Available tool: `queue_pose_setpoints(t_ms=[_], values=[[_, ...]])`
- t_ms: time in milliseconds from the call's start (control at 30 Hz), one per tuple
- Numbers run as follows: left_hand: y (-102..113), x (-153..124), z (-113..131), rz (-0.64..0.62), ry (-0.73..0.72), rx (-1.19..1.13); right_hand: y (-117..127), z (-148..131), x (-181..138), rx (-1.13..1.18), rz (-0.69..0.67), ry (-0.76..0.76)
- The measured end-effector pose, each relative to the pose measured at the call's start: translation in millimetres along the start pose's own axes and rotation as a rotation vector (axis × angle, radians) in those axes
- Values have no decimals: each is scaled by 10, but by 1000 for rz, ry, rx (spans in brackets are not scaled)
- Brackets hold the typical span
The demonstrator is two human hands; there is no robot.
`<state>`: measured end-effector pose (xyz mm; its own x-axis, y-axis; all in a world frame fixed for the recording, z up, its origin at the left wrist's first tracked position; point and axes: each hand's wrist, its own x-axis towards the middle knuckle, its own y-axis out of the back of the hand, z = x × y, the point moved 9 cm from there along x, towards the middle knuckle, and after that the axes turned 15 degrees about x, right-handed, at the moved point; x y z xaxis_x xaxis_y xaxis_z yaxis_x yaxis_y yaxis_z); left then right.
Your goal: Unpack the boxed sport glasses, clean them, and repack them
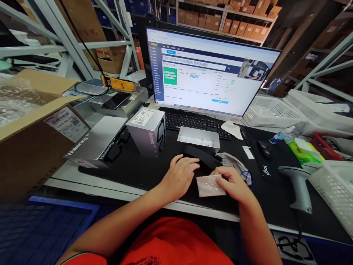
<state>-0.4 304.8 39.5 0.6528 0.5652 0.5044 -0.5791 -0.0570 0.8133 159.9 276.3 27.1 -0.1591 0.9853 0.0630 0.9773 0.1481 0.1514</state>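
My left hand [180,176] rests with curled fingers on a black curved object [202,159] lying on the black desk mat [138,169]. My right hand [233,183] pinches a small clear plastic bag [210,185] against the mat. Just behind the hands lie a crumpled grey pouch with a blue cord [237,164] and an open silver tray-shaped box part [198,137]. A silver "Wakening" box [149,130] stands upright to the left, with another silver box [102,141] lying flat beside it.
A monitor [209,71] and keyboard [193,123] stand behind the mat. A barcode scanner [298,184], a mouse [264,148] and white baskets [335,189] sit at right. An open cardboard carton [33,136] is at left, a phone [116,100] behind it. Shelving with cartons fills the background.
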Motion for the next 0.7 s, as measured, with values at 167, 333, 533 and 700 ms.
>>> queue_pose_setpoints(t_ms=[167, 333, 533, 700], values=[[-299, -205, 15, -206, -82, 266, 203, 65, -34, 148, 75, -68], [-406, -394, 85, -198, -179, 309, 259, 362, 58, 513, 331, -148], [-365, -456, 88, -168, -194, 298, 368, 467, 149, 411, 492, -27], [-349, -436, 105, -118, -198, 317, 321, 373, 175, 169, 412, 24]])
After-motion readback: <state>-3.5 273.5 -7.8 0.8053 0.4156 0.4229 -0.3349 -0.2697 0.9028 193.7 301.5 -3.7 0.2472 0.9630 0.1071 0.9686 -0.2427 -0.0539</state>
